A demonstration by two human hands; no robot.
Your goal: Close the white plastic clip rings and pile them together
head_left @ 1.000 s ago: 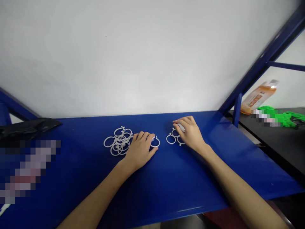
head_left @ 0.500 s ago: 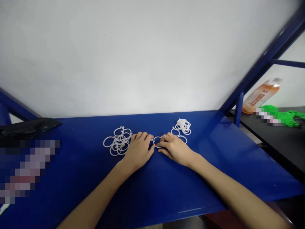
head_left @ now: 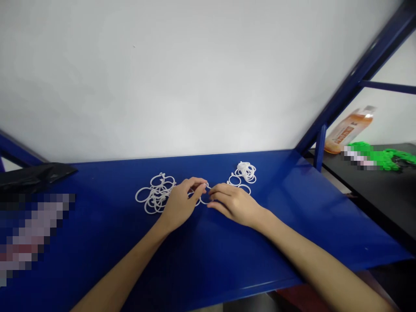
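Note:
My left hand (head_left: 182, 201) is closed, pinching the small eyelet of a white plastic ring (head_left: 203, 203) between thumb and fingertips. The ring looks like a curtain ring. My right hand (head_left: 236, 203) has its curled fingers and thumb on the right side of that same ring, partly hiding it. Beside my left hand lies a tangled heap of similar white rings (head_left: 152, 200), and part of another ring shows under its thumb. Two loose rings (head_left: 234, 180) lie just behind my right hand, near a tighter bunch of rings (head_left: 247, 171).
Everything rests on a blue metal shelf (head_left: 208, 260) against a white wall (head_left: 195, 86). A black plastic bag (head_left: 39, 175) is at the left. Beyond the blue post at right, a dark surface (head_left: 364, 190) holds an orange-labelled bottle (head_left: 347, 132) and green items (head_left: 396, 158).
My left hand has turned and lifted from flat by the ring to pinching its eyelet. My right hand stays at the ring. The whole view has shifted slightly.

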